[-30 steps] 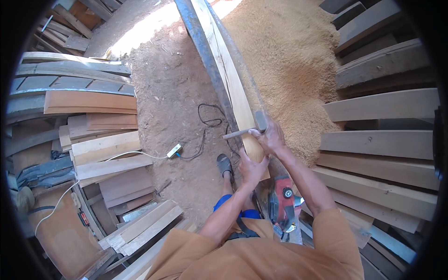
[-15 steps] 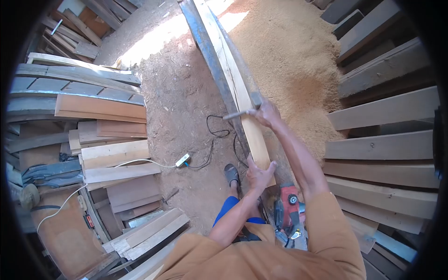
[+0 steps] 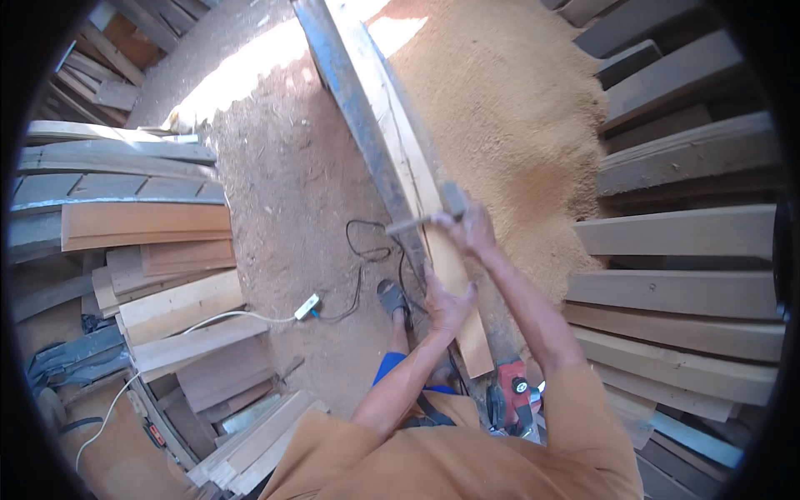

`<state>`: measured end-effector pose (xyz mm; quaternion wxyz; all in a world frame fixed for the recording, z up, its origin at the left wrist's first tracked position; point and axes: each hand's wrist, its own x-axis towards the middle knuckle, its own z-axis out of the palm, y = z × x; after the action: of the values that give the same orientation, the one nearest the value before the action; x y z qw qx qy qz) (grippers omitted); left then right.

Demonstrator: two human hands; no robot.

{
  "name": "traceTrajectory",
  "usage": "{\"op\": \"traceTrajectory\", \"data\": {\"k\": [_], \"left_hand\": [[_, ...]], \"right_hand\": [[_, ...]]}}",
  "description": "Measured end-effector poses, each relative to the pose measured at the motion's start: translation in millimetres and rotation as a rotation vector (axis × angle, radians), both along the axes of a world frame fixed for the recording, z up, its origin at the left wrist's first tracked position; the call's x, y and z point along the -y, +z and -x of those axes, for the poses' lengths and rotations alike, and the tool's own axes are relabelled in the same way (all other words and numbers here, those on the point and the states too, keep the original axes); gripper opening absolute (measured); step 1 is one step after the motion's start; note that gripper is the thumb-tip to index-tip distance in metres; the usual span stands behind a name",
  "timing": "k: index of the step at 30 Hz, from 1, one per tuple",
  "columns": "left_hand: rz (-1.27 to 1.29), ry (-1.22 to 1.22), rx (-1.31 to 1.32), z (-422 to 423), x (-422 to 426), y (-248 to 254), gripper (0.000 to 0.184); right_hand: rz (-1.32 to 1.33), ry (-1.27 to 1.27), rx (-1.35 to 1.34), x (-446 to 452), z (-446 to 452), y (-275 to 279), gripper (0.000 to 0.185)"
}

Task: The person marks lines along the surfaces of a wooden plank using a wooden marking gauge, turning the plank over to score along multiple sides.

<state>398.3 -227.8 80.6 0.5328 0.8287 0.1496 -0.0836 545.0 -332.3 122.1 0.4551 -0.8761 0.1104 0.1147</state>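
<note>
A long pale wooden plank with a dark crack along it lies on a narrow blue-grey beam. My left hand is wrapped over the plank a little way from its near end, thumb on the right edge. Farther up, my right hand grips a try square, whose blade lies across the plank and sticks out past the left edge. The square's thicker stock shows beyond my fingers. Just right of the plank's near end sits a red electric planer.
Stacked boards line the left side, and more planks fill the right. A sawdust heap spreads beyond the beam. A white power strip with cables lies on the ground near my sandalled foot.
The view has shifted slightly. More of the plank's near end shows below my left hand, which now sits farther from that end. The square remains across the plank in my right hand.
</note>
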Motion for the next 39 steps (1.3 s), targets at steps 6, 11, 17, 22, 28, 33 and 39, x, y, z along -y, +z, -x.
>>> {"op": "traceTrajectory", "data": {"k": [6,11,17,22,28,33,39], "left_hand": [[-0.026,-0.039,-0.036,-2,-6,21,0.117],[0.141,-0.085,-0.156,-55,-33,33,0.112],[-0.141,-0.038,-0.214,-115,-15,32,0.096],[-0.125,-0.026,-0.183,-113,-14,18,0.107],[-0.154,-0.029,-0.075,-108,-16,22,0.103],[-0.157,-0.026,-0.117,-110,-15,22,0.103],[-0.209,-0.065,-0.299,-115,-15,20,0.105]], "right_hand": [[0.066,0.016,0.144,-17,-65,13,0.063],[0.037,0.066,0.014,-10,-65,18,0.066],[0.077,0.11,0.212,0,-27,13,0.068],[0.026,0.082,0.314,-18,-105,3,0.064],[-0.025,0.058,0.322,-28,-164,-6,0.051],[0.15,0.151,0.2,-7,-97,-6,0.057],[0.179,0.177,0.332,3,-26,0,0.071]]}}
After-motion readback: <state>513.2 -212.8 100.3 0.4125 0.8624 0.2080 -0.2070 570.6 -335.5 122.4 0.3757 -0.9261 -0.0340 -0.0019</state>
